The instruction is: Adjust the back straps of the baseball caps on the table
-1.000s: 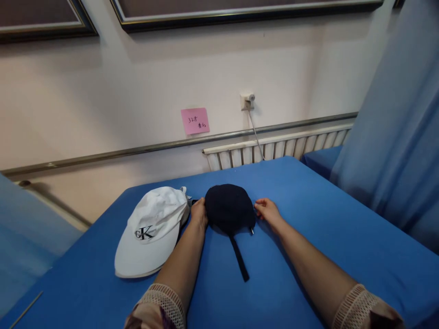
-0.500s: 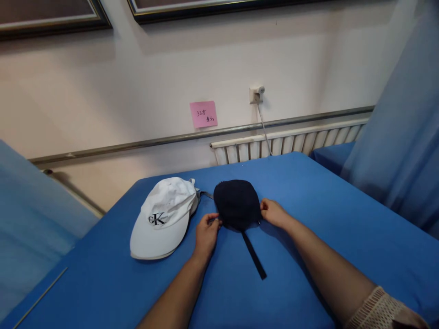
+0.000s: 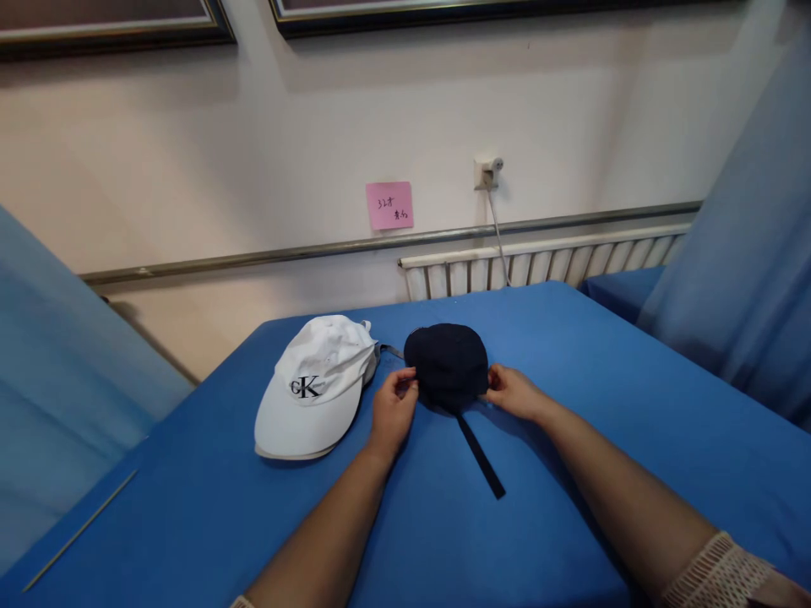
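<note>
A black cap lies on the blue-covered bed, crown up, with a loose dark strap trailing toward me. My left hand has its thumb and fingers closed at the cap's left edge. At the opposite edge, my right hand pinches the cap's rim, the fingertips partly hidden by the fabric. To the left sits a white cap with black "CK" letters on its front and its brim toward me. A thin grey strap runs between the two caps.
The blue bed surface extends around the caps, a thin stick at its left edge. Blue curtains hang at left and right. Behind are a metal rail, a white radiator and a plugged-in cord.
My left hand has shifted up along the black cap's left side. The black cap's crown looks slightly reshaped. The whole view has moved a little, with the white cap staying beside it.
</note>
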{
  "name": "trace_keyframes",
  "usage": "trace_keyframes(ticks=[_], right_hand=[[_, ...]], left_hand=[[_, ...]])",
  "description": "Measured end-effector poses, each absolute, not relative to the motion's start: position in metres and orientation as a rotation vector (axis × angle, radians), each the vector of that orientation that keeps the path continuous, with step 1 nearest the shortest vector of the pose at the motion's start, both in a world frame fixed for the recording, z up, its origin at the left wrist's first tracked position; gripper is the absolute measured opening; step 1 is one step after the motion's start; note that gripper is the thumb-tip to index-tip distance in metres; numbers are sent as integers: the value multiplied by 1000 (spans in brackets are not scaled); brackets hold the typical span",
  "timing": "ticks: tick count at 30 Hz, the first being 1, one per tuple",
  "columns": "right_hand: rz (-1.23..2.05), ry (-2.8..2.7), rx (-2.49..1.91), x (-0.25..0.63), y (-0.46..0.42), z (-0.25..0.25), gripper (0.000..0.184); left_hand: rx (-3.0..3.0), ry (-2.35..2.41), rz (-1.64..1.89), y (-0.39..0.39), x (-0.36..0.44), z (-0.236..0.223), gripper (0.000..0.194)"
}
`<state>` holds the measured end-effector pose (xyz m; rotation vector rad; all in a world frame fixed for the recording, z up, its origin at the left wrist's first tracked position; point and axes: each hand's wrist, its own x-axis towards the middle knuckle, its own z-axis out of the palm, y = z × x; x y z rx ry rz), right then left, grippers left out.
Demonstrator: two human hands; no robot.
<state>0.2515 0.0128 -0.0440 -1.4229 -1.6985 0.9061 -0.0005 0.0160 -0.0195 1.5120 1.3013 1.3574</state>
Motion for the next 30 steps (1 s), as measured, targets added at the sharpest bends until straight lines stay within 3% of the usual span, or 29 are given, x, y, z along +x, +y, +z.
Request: trace_keyframes(ticks=[6, 13, 15, 20, 23, 30], right_hand=[[930, -1731, -1357, 252, 17, -45, 22], [1177, -1752, -1176, 256, 17, -49, 10], [1262, -1713, -1166, 256, 15, -43, 18], [1387, -1694, -1062, 260, 7, -21, 36], [1318, -1646, -1022, 260, 6, -16, 35], [1280, -1681, -1069, 254, 8, -36, 27]], left_hand=[[2088, 1057, 1066, -20, 16, 1, 16], [2416, 708, 457, -42, 28, 11, 35], [2465, 703, 347, -41, 28, 11, 36], [2519, 804, 173, -41, 27, 8, 29], [2564, 996, 103, -36, 22, 10, 17], [2502, 1352, 245, -14, -3, 21, 18]])
